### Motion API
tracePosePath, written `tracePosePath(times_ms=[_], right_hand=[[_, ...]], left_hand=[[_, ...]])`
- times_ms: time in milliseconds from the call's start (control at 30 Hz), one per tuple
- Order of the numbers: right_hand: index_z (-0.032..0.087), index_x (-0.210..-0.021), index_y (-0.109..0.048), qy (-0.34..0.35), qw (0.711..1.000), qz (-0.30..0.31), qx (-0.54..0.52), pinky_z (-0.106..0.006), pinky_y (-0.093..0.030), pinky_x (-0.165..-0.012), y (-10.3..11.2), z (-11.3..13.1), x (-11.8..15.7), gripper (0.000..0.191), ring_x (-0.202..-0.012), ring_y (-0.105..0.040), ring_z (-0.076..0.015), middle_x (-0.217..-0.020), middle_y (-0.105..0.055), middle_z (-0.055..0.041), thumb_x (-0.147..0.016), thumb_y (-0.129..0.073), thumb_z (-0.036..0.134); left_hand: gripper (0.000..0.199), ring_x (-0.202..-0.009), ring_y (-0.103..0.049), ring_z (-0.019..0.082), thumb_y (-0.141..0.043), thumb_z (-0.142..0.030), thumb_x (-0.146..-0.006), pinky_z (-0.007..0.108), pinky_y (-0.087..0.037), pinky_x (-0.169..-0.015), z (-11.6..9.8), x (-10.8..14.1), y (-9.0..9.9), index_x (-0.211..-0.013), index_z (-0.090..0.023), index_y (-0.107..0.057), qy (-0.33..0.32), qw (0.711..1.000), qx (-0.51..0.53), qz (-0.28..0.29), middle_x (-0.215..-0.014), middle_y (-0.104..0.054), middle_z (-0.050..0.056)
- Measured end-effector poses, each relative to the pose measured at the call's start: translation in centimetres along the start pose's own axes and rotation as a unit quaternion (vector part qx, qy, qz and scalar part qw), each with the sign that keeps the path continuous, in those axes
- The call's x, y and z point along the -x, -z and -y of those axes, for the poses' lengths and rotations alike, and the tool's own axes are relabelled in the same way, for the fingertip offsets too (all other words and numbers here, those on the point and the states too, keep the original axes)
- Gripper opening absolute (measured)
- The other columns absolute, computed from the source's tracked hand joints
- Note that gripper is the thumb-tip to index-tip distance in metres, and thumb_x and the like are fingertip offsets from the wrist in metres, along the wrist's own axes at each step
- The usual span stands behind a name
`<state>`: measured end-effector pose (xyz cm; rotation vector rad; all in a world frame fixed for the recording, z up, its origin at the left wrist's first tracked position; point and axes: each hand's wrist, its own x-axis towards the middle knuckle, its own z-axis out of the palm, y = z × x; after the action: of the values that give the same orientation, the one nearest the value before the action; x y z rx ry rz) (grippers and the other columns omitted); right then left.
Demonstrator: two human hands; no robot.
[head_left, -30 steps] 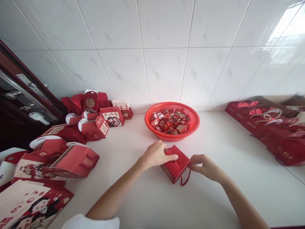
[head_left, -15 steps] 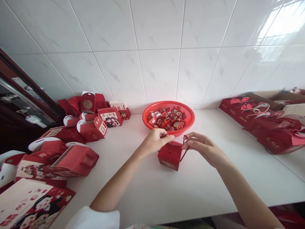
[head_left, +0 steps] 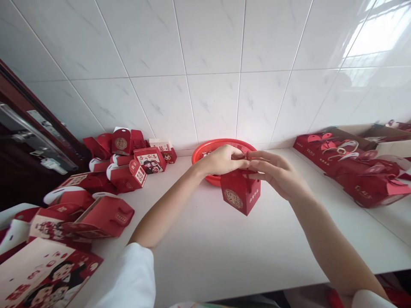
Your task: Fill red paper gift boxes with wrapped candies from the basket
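A small red gift box with gold lettering hangs tilted just in front of the red plastic basket, seemingly off the counter. A thin dark red cord runs up from its top. My left hand is closed in a pinch above the box, at the upper part of the cord. My right hand meets it there, with thumb and fingers closed on the cord and the other fingers along the box's right side. The exact fingertip grip is partly hidden. Wrapped candies in the basket are mostly covered by my left hand.
Several red and cream gift boxes crowd the left side of the white counter. At the right stand more red boxes with cords, beside an open carton. A tiled wall rises behind.
The red box has risen and turned, showing its gold front and right side. My right hand has moved the cord in over the box's top, and both hands now meet there.
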<state>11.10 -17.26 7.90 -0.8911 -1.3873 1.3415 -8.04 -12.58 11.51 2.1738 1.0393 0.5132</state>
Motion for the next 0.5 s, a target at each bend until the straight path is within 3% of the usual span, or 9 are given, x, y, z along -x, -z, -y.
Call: tracePosePath(times_ms=[133,300,500], right_hand=[[0.022,-0.101,-0.072,0.015,0.999,-0.038,-0.028,-0.041,-0.057,-0.090,0.0,0.6,0.1,0.033,-0.102,-0.071,-0.0263,-0.106,-0.076,-0.0074,-0.076,-0.081,0.041],[0.023,-0.096,-0.070,0.012,0.997,-0.080,-0.019,-0.038,-0.058,-0.076,0.6,1.3,0.0,0.035,-0.094,-0.072,-0.0271,-0.097,-0.076,-0.0071,-0.070,-0.085,0.043],[0.022,-0.092,-0.065,0.053,0.991,-0.121,-0.001,-0.035,-0.056,-0.068,2.2,1.5,-0.7,0.044,-0.078,-0.070,-0.0217,-0.082,-0.071,-0.0023,-0.060,-0.091,0.036]], left_hand=[[0.022,-0.062,-0.054,0.012,-0.060,-0.037,-0.087,0.025,-0.039,-0.055,-0.8,-0.8,0.5,-0.080,-0.017,-0.067,-0.021,0.999,0.039,0.019,-0.072,-0.061,0.000],[0.018,-0.064,-0.058,0.014,-0.054,-0.025,-0.088,0.027,-0.046,-0.059,-1.4,-1.8,0.0,-0.077,-0.017,-0.066,-0.047,0.997,0.060,0.019,-0.070,-0.062,0.001],[0.014,-0.083,-0.064,0.018,-0.061,-0.025,-0.085,0.030,-0.051,-0.073,-1.7,-2.1,-1.0,-0.093,-0.019,-0.071,-0.105,0.993,0.057,0.026,-0.087,-0.070,0.002]])
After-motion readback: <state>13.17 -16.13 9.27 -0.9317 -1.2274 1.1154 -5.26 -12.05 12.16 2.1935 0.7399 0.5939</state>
